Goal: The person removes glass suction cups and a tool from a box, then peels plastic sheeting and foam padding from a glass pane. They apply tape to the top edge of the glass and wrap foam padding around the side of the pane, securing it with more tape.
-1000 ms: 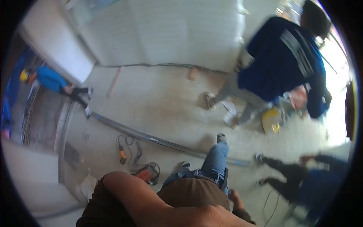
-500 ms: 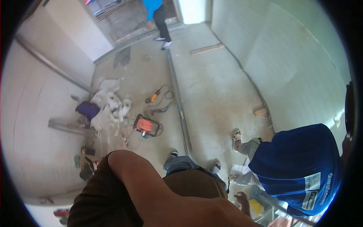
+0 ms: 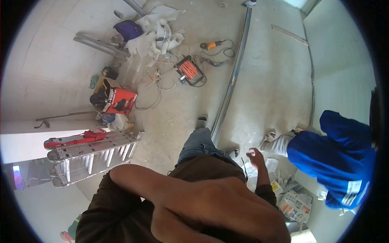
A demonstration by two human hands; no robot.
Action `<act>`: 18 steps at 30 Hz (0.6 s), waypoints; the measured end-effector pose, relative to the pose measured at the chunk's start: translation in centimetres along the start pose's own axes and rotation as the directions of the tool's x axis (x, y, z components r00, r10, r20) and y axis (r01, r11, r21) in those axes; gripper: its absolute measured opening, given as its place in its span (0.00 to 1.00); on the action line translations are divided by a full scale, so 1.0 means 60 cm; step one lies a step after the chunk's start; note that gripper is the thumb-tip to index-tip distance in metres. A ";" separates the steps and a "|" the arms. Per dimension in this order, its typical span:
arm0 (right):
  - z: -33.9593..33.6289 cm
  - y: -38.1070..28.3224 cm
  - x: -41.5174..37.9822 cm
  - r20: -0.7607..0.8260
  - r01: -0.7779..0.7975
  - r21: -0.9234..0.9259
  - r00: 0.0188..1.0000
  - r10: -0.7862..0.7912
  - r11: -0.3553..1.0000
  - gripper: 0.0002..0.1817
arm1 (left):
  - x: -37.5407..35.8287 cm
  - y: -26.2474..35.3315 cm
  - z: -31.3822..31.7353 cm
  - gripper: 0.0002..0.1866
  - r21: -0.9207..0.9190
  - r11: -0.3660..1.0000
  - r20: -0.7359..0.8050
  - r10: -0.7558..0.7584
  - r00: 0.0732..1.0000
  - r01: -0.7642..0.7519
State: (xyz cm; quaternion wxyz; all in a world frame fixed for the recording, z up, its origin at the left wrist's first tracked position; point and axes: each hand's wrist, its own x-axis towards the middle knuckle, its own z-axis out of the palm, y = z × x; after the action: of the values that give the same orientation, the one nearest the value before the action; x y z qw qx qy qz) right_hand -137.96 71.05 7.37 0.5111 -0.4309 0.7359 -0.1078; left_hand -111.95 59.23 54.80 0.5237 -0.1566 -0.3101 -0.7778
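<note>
My left hand [image 3: 231,202] is raised very close to the camera, large and dim across the lower middle, with its fingers hidden. My right hand [image 3: 256,158] is held out past the brown sleeve, fingers loosely curled and apart, with nothing visible in it. It is nearest to some white sheets [image 3: 270,165] on the floor and to the sandalled foot of a co-worker in blue [image 3: 340,150]. Below it lie a yellow-labelled container [image 3: 277,187] and a bundle of printed paper or plastic [image 3: 296,205].
Ahead, a long metal profile [image 3: 235,77] lies on the floor. Left of it are an angle grinder [image 3: 210,45], an orange cable reel [image 3: 188,69] and loose cables. Along the left wall are a red box [image 3: 121,101] and an aluminium ladder [image 3: 93,156] with a red strap on top.
The view has swung left and down, bringing the ladder and red box into sight. My right hand has come further forward. The person at the doorway is mostly out of view.
</note>
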 end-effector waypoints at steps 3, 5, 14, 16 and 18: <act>-0.019 0.001 0.034 -0.071 -0.043 0.169 0.996 0.056 0.985 0.25 | 0.016 0.053 -0.060 0.38 0.049 0.997 -0.017 0.056 0.998 -0.056; -0.037 -0.010 0.022 -0.066 -0.140 0.081 0.987 0.145 0.987 0.25 | 0.039 0.099 -0.066 0.38 0.004 1.000 -0.132 0.019 0.991 -0.018; 0.003 0.106 -0.126 -0.267 -0.408 0.200 0.852 0.450 0.891 0.26 | 0.177 0.091 -0.114 0.37 -0.362 0.931 -0.089 0.002 0.996 -0.035; 0.027 0.094 -0.145 -0.294 -0.434 0.270 0.813 0.503 0.860 0.26 | 0.211 0.079 -0.117 0.36 -0.521 0.841 -0.017 -0.186 0.982 0.150; 0.089 0.147 -0.157 -0.317 -0.302 0.112 0.892 0.322 0.947 0.21 | 0.253 0.056 -0.132 0.35 -0.578 0.759 0.106 -0.294 0.950 0.299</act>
State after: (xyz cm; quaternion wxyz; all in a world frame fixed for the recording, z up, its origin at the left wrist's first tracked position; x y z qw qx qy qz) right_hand -137.06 84.89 5.85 0.4034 -0.2676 0.8671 -0.1170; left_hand -114.38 42.36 58.49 0.3186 -0.2631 -0.0775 -0.9074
